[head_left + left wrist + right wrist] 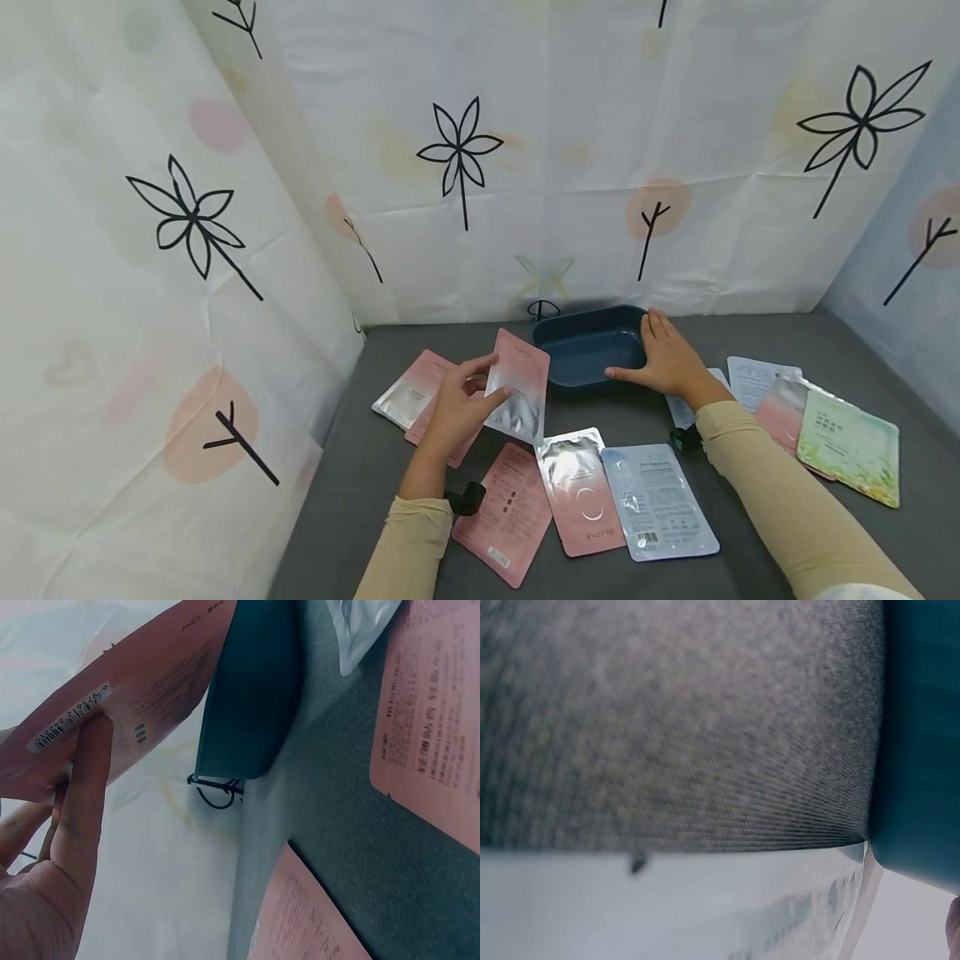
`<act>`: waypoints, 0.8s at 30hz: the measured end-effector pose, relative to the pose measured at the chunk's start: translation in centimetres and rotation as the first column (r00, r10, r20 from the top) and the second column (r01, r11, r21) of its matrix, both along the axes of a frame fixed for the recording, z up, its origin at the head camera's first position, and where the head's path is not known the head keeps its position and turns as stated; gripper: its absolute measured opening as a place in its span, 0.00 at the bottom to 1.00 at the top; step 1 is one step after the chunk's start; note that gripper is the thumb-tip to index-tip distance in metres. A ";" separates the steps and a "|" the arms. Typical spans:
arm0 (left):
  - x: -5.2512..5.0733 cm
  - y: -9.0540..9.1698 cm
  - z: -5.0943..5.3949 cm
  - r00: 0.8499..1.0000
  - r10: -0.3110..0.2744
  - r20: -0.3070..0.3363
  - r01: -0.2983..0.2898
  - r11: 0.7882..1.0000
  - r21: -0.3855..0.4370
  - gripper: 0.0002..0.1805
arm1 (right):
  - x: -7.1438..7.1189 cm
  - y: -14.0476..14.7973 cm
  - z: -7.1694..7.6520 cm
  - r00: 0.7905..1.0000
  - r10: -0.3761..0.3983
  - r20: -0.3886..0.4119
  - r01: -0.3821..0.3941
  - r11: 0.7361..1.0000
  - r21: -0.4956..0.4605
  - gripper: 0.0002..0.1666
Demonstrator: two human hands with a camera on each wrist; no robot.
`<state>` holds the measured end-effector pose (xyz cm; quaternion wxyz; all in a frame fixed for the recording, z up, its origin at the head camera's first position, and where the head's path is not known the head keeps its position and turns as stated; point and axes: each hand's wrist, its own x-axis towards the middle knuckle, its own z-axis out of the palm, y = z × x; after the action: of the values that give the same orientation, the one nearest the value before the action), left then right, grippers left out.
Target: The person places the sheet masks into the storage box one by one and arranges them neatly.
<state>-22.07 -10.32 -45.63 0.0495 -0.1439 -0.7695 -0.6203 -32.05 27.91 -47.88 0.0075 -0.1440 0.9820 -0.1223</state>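
A pink and silver sheet mask packet (pixel 519 383) is held up by my left hand (pixel 459 408), pinched near its left edge. In the left wrist view its back with a barcode (pixel 69 718) faces the camera, and the fingers (pixel 88 787) press against it. Just right of the packet stands a dark blue rectangular plastic bin (pixel 588 385), with no contents visible inside. My right hand (pixel 671 358) grips the bin's right end, thumb at the front rim and fingers at the far corner. Only a fingertip of it shows in the right wrist view, beside the bin (pixel 919 750).
More pink packets lie at left (pixel 412 387). In front lie a pink packet (pixel 506 517), a pink-silver packet (pixel 581 496) and a light blue packet (pixel 660 500). At right a green packet (pixel 849 446) overlaps others. Printed white cloth (pixel 555 258) hangs behind the grey table (pixel 337 500).
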 end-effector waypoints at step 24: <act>-3.7 3.0 0.3 0.995 -0.051 0.081 0.051 0.999 -0.004 0.30 | 0.0 -0.1 -0.1 1.000 -0.020 0.004 0.020 1.000 -0.003 0.83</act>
<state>-25.72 -7.30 -45.34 0.0022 -0.1386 -0.7690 -0.6241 -32.06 27.77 -47.99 0.0080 -0.1340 0.9832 -0.1241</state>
